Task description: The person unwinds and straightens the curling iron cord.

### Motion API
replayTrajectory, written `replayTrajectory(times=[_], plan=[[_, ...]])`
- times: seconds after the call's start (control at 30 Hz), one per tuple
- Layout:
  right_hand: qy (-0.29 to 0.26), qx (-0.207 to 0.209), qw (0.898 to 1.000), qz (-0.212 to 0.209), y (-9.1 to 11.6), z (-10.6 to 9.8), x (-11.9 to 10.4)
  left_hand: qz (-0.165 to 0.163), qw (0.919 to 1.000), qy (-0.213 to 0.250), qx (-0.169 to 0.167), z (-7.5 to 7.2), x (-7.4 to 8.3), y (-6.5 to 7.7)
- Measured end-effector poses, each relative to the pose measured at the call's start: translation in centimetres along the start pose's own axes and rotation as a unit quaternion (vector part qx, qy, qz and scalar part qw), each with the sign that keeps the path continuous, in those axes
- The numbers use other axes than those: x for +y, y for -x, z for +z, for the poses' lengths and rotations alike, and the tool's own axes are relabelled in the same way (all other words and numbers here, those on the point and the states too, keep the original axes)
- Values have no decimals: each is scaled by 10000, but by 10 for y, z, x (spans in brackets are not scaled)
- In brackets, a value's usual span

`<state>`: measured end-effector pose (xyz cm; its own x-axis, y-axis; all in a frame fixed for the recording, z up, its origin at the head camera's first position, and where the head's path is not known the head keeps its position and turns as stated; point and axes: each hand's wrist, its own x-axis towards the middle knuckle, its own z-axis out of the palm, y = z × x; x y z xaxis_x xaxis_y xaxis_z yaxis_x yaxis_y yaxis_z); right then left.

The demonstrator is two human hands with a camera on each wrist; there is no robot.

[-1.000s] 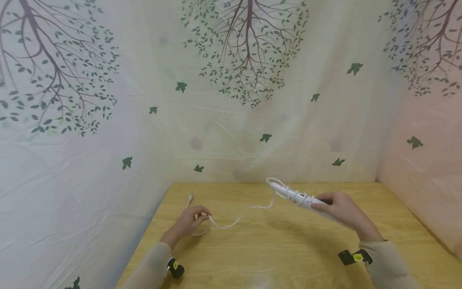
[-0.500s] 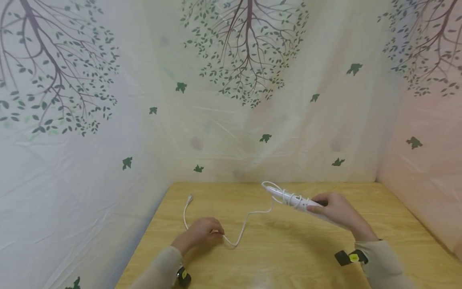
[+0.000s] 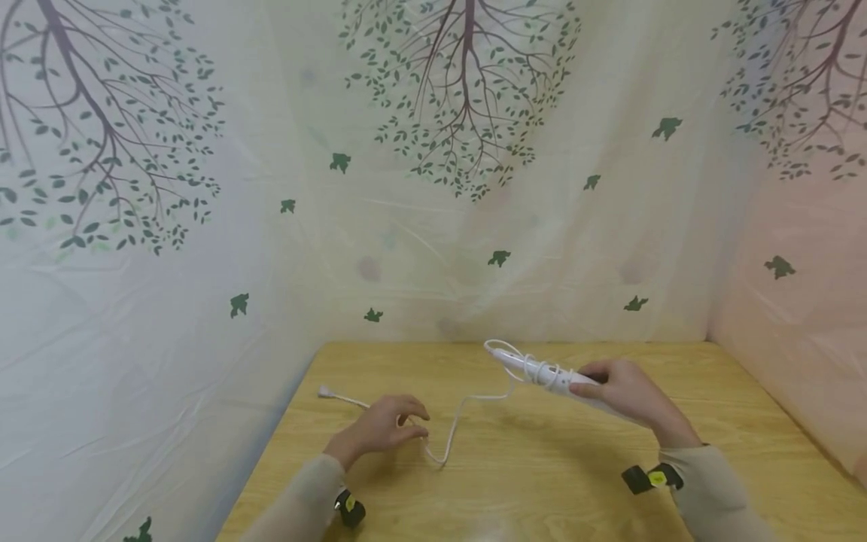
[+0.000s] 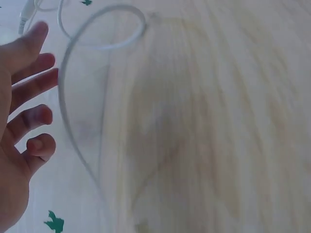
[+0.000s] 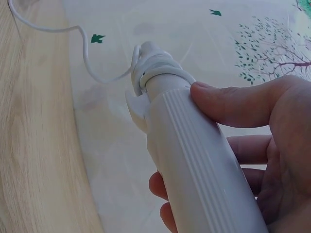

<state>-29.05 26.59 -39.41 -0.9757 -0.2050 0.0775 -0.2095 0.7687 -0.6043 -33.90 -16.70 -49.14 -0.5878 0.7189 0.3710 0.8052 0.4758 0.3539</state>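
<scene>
Both hands sit inside the table edges: left spread, perhaps touching the cord, right gripping the white appliance

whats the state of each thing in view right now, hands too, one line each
White appliance: gripped, tilted
Cord: partly wound round the appliance, the rest loose
Plug: not plugged into anything
Left hand: fingers spread, beside the cord; contact unclear
Right hand: gripping the appliance
Patterned sheet: hanging behind the table, creased
</scene>
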Motion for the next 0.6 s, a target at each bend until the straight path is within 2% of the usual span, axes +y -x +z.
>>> replayTrajectory(times=[0.2, 0.4, 0.5, 0.6], plan=[[-37, -15, 10000, 12, -2, 2, -6, 99, 9967, 119, 801, 5, 13, -26], [-102, 6, 9999, -12, -6, 6, -11, 42, 9843, 489, 1694, 11, 28, -57], [-92, 36, 9999, -51, -8, 7, -13, -88, 9786, 782, 1900, 15, 34, -71], [-101, 36, 9999, -90, -10, 8, -17, -354, 9727, 1139, 1991, 20, 41, -82]])
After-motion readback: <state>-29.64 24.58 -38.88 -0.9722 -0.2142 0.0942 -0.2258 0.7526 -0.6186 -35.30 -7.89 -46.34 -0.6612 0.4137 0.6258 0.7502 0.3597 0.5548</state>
